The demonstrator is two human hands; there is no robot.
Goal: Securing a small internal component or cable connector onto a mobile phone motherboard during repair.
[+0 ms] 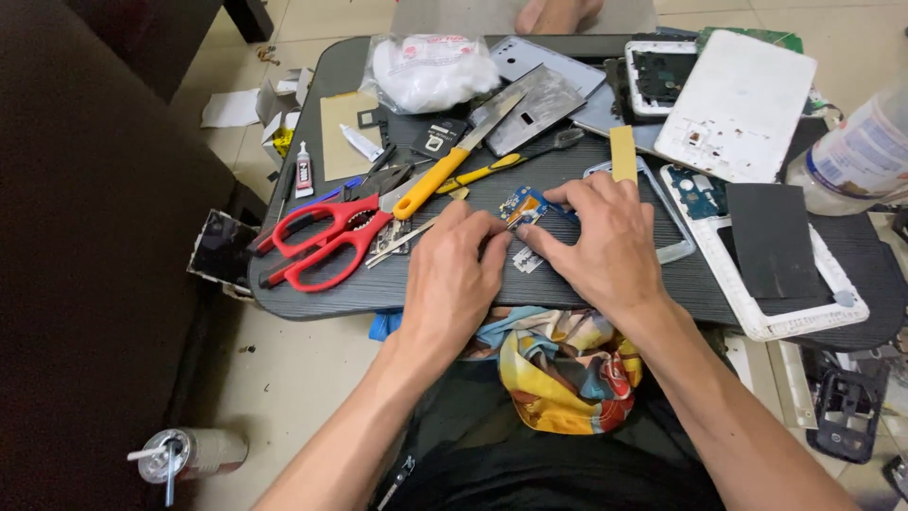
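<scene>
While we look down at the dark surface (567,284), both our hands sit close together near its front edge. Our left hand (452,274) lies flat-ish w/ fingers curled down; its fingertips touch a small blue circuit board (523,205). Our right hand (605,241) is on the other side of the board, thumb & pointer finger pinched together at a tiny silver part (526,259) just below it. We can't tell if the left grip really clamps the board or only presses on it.

Left of our hands lie red scissors (326,237), blades shut, handles toward the surface edge. Just above them is a yellow-handled knife (445,170), tilted, w/ thin yellow pliers (501,163) beside it. A small glue tube (304,170) stands near the far left corner. A bag of white cotton (426,68) sits at the back. To the right are a white tablet back cover (742,99), a white frame (757,303) w/ a black sheet (771,237) on it, & a clear plastic bottle (856,151). A colourful cloth (558,369) rests on our lap, under the surface edge.
</scene>
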